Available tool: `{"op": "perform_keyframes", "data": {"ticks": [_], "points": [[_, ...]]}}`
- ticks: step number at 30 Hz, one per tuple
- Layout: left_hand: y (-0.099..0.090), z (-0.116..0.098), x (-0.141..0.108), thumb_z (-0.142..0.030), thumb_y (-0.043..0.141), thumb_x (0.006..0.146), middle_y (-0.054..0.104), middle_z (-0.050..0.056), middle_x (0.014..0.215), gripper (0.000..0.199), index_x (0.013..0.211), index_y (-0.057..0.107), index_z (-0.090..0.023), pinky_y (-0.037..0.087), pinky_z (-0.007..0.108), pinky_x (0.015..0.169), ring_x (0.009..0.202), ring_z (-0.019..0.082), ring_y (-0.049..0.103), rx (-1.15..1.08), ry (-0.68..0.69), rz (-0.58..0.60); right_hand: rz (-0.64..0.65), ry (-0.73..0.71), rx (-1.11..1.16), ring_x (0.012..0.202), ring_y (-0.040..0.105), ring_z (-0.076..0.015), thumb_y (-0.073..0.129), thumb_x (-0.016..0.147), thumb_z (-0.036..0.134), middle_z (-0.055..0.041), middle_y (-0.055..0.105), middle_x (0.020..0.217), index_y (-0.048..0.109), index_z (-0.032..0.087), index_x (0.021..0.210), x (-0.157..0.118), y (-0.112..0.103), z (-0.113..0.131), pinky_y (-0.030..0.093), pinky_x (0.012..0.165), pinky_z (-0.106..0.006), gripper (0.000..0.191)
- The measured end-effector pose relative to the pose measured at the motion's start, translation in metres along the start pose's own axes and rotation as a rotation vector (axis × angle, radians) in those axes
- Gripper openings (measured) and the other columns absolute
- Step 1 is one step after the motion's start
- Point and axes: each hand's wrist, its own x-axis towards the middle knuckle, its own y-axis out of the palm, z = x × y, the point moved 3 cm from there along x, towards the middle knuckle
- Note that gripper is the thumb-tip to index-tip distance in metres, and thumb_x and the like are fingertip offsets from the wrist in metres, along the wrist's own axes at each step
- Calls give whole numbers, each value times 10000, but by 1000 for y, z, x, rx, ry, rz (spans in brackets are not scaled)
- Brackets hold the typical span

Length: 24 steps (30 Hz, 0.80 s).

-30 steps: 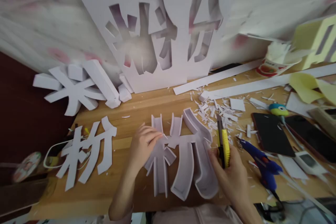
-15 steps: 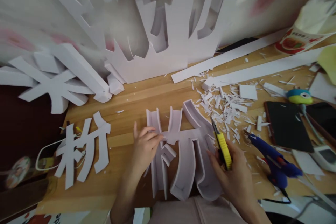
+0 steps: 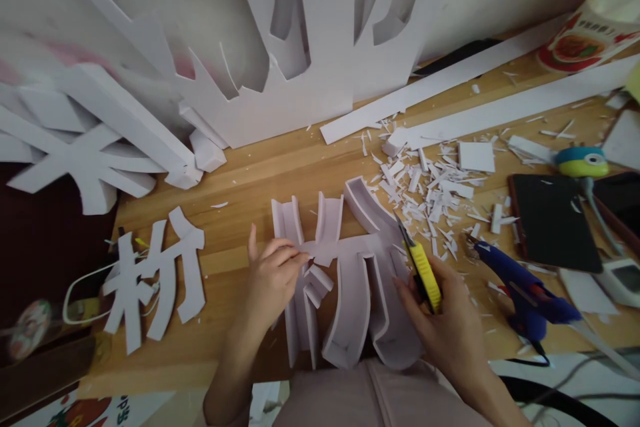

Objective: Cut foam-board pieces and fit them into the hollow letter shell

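In front of me lies a large white foam-board letter (image 3: 353, 307) with raised side walls, its hollow side facing up. My left hand (image 3: 273, 273) is over the left part of this letter. Its fingertips are pinched together at an inner edge; whatever they hold is too small to make out. One finger sticks up, away from the others. My right hand (image 3: 445, 313) grips a yellow and black utility knife (image 3: 425, 273), its blade pointing up and left, above the letter's right side. The right fingers partly rest by the letter's wall.
A flat white cut-out character (image 3: 163, 267) lies to the left. Foam scraps (image 3: 430, 187) cover the back right, near long white strips (image 3: 380, 107). A blue glue gun (image 3: 525, 293) and a black tablet-like slab (image 3: 553, 220) are at right. Cut foam sheets (image 3: 330, 73) lean at the back.
My view has shifted slightly, so most things sit a little higher. Both hands keep nearly the same pose, left pinched at the letter and right holding the utility knife.
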Motion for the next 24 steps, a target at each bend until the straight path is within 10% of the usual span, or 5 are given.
{"op": "perform_keyframes", "data": {"ticks": [24], "points": [[3, 7, 2, -89, 528, 946, 792, 12, 855, 298, 936, 766, -268, 134, 693, 1204, 927, 228, 699, 12, 0, 24, 101, 107, -6, 653, 625, -210, 600, 889, 532, -70, 709, 872, 616, 182, 1183, 1, 0, -5, 487, 612, -311, 457]]}}
